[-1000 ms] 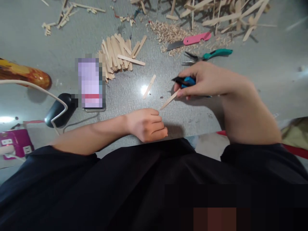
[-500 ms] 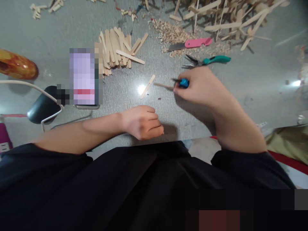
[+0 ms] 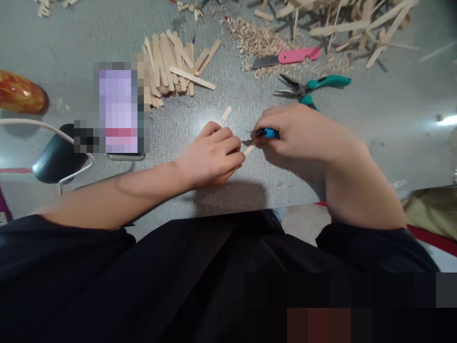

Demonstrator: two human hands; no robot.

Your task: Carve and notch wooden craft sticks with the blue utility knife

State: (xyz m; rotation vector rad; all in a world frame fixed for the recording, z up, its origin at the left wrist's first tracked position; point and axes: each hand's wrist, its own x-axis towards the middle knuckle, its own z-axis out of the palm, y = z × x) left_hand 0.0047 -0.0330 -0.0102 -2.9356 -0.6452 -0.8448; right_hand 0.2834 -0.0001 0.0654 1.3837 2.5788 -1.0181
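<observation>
My left hand [image 3: 216,155] is closed, its fingers pinching the lower end of a thin wooden craft stick [image 3: 250,148]. The stick's other end reaches the fingertips of my right hand [image 3: 296,129]. That hand is wrapped round a small tool with a blue handle [image 3: 270,133] and a narrow dark tip, seemingly a craft knife, pointing left. Beyond my left knuckles a second craft stick [image 3: 226,116] lies on the table, partly hidden by the hand.
Behind my hands lie a pile of craft sticks [image 3: 166,62], wood shavings [image 3: 253,38], a pink-handled knife [image 3: 300,55] and teal-handled pliers [image 3: 328,82]. On the left are a phone [image 3: 117,109], a dark mouse-like object [image 3: 53,157] and an orange cylinder [image 3: 23,93]. Joined sticks [image 3: 378,33] stand back right.
My left hand has moved up from the table's near edge and taken the stick's end. The stick in my right hand has swung to slant down left, and that hand has shifted slightly.
</observation>
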